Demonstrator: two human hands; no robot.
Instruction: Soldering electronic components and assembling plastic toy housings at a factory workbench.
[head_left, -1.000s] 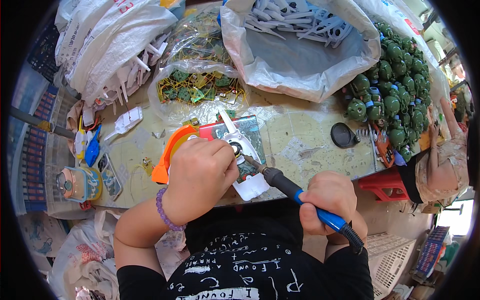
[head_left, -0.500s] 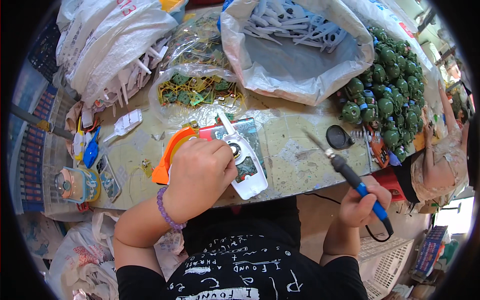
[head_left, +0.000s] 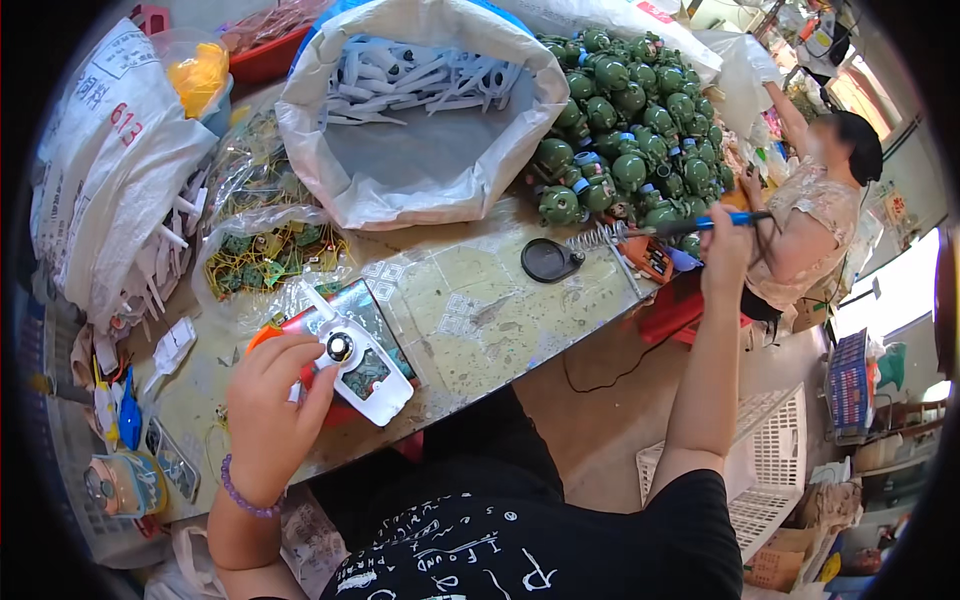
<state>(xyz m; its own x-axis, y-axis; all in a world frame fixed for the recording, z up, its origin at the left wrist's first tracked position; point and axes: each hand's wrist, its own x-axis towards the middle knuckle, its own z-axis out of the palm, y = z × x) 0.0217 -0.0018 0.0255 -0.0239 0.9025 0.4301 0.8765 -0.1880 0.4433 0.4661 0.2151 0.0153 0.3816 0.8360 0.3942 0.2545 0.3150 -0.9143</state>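
Note:
In my right hand [head_left: 727, 248], raised at the right, is a soldering iron [head_left: 690, 225] with a blue and black handle. Its metal end points left, near a coiled spring holder [head_left: 597, 236] at the table's edge. My left hand [head_left: 272, 400] has its fingers curled inward beside a white plastic shell [head_left: 385, 398]; whatever lies between the fingertips is too small to make out. The shell has a long narrow tip and a round black and silver part [head_left: 340, 347] set in it. Under it lies a dark flat piece with a red edge. Something orange [head_left: 264, 337] shows behind the left hand.
A sack [head_left: 420, 205] of white plastic parts stands at the back, beside a clear bag of wired green boards [head_left: 270, 258]. Green round toys [head_left: 630, 130] are heaped at the right. A black round dish [head_left: 548, 261] sits near the spring. Another person [head_left: 800, 220] works beyond.
The soldering iron has swung from pointing up-left over the table to lying almost level by the spring holder, as my right arm reached outward. My left fist has loosened. The view has turned right.

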